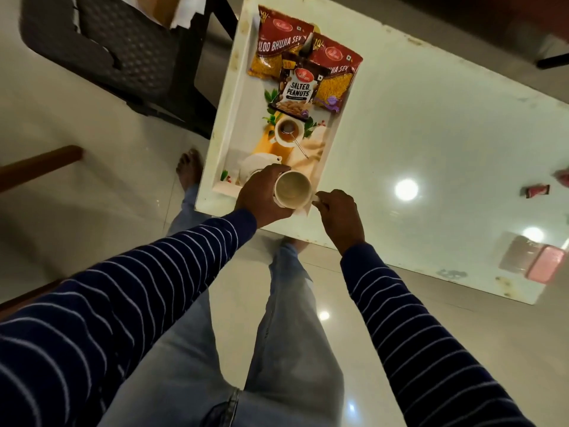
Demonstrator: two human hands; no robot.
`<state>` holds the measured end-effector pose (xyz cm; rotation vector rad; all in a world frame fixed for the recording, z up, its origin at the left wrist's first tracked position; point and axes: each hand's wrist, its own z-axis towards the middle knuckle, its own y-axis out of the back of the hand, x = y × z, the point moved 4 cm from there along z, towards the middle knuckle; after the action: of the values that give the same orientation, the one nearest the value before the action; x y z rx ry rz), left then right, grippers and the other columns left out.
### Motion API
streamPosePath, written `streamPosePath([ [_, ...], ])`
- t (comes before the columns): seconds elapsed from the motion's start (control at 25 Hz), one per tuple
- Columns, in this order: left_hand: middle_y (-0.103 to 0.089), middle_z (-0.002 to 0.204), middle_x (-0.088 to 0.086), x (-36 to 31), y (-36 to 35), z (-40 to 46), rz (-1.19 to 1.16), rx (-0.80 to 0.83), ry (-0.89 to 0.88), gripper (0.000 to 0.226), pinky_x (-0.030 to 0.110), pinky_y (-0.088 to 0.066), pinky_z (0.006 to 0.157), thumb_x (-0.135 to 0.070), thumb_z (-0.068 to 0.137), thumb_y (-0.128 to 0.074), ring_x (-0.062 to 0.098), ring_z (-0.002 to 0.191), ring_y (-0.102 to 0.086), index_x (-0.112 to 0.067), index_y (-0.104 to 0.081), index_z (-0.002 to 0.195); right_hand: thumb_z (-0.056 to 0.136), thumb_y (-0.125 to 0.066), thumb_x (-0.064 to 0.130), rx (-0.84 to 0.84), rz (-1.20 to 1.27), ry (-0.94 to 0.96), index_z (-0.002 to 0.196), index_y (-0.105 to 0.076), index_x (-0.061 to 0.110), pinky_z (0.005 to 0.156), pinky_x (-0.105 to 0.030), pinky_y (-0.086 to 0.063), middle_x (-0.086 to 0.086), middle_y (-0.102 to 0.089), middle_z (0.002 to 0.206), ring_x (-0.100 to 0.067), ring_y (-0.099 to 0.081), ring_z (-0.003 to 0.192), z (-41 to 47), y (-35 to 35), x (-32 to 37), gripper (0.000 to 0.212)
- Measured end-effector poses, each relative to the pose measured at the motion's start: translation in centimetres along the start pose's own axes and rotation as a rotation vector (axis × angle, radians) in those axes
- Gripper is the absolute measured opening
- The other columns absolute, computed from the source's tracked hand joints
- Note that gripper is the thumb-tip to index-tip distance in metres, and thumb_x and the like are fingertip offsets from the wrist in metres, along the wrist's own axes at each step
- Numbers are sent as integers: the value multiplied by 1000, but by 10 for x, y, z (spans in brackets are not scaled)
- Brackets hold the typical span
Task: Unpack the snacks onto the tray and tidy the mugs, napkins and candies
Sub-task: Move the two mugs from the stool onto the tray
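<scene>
A white printed tray (231, 118) lies on the table's left end. Two red Aloo Bhujia Sev packets (278, 41) (335, 69) and a Salted Peanuts packet (297, 87) rest on its far half. A white mug (292, 189) stands at the tray's near end. My left hand (261, 195) grips the mug's side. My right hand (337, 211) pinches the mug's handle (316, 198). The tea cup and teapot seen on the tray are part of its print.
A white glossy table (431, 149) extends to the right. A red candy (537, 191) lies near its right edge, another at the frame edge. A pink-lidded box (535, 261) sits at the near right corner. A dark plastic chair (117, 50) stands at the left.
</scene>
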<state>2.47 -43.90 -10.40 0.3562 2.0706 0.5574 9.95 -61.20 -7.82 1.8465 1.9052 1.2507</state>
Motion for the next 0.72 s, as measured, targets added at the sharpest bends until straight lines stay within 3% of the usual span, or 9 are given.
streamPosePath([
  [0.28, -65, 120, -4, 0, -11, -2, 38, -44, -48, 86, 33, -54, 89, -53, 54, -86, 17, 108, -61, -28, -48, 127, 102, -49, 30, -43, 19, -27, 107, -72, 14, 62, -22, -27, 0, -54, 81, -15, -46, 73, -2, -11, -12, 28],
  [0.4, -64, 121, -4, 1, -12, -3, 31, -52, -52, 85, 33, -55, 89, -54, 55, -86, 16, 108, -61, -28, -48, 127, 101, -51, 28, -45, 29, -54, 114, -72, 17, 69, -23, -32, -6, -64, 91, -17, -53, 80, 0, -14, -15, 26],
  [0.48, -64, 123, -3, 0, -10, -4, 68, -41, -65, 90, 38, -55, 89, -57, 54, -86, 18, 110, -61, -26, -47, 129, 98, -58, 24, -41, 54, -80, 121, -69, 19, 76, -26, -41, -7, -68, 102, -23, -62, 92, -1, -15, -16, 26],
  [0.56, -60, 130, 0, -1, -2, -5, 131, -2, -81, 103, 41, -53, 92, -65, 49, -84, 21, 115, -58, -25, -42, 134, 93, -66, 24, -38, 134, -118, 134, -59, 22, 92, -32, -49, -8, -67, 116, -25, -63, 103, -5, -12, -16, 42],
  [0.64, -54, 136, -1, 1, 16, -6, 154, 35, -78, 114, 44, -49, 95, -76, 46, -78, 22, 118, -55, -27, -35, 139, 91, -69, 34, -84, 176, -133, 145, -45, 26, 103, -35, -44, -7, -59, 132, -24, -56, 118, -12, -1, -15, 59],
  [0.72, -51, 139, -2, 9, 50, -4, 156, 28, -63, 114, 46, -48, 97, -80, 48, -75, 22, 120, -53, -28, -33, 141, 92, -61, 46, -186, 89, -100, 148, -38, 26, 110, -39, -35, -7, -44, 149, -25, -40, 136, -15, 16, -6, 64],
])
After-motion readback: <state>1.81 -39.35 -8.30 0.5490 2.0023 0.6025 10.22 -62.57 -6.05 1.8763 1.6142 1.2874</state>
